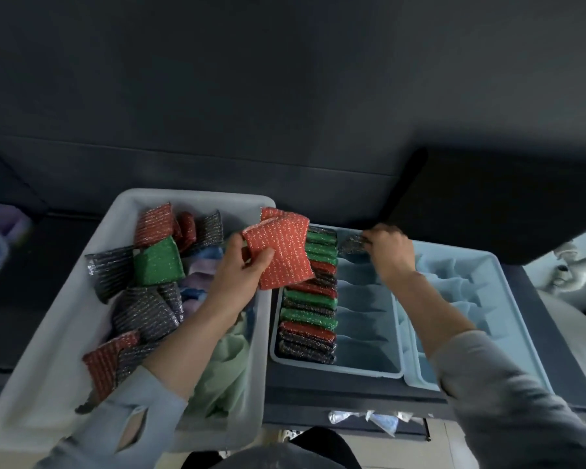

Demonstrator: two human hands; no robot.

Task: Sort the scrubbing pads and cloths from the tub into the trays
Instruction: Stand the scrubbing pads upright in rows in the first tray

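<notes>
Item: white tub (65, 319), left on the dark surface (21, 299). We count in it loose scrubbing pads in grey, red and one green pad (158, 262), lying at all angles, with cloths (224, 377) in pale green, blue and lilac bunched along its right side.

Item: left hand (237, 269), over the tub's right wall. We see its thumb and fingers curled round red pads (283, 248), at least two, held together above the gap between the tub and the near tray.

Item: near tray (369, 333), pale blue, just right of the tub. Its left column holds a packed row of pads (310, 319) standing on edge, green, red and grey in turn. The compartments to its right hold nothing we can make out.

Item: right hand (388, 248), at the far end of the near tray. We see its fingers pinch a grey pad (352, 245) at the tray's far rim.

Item: second tray (508, 319), pale blue, touching the near tray on its right; partly hidden by the right forearm.

Item: crumpled plastic wrappers (369, 419), at the surface's near edge.
</notes>
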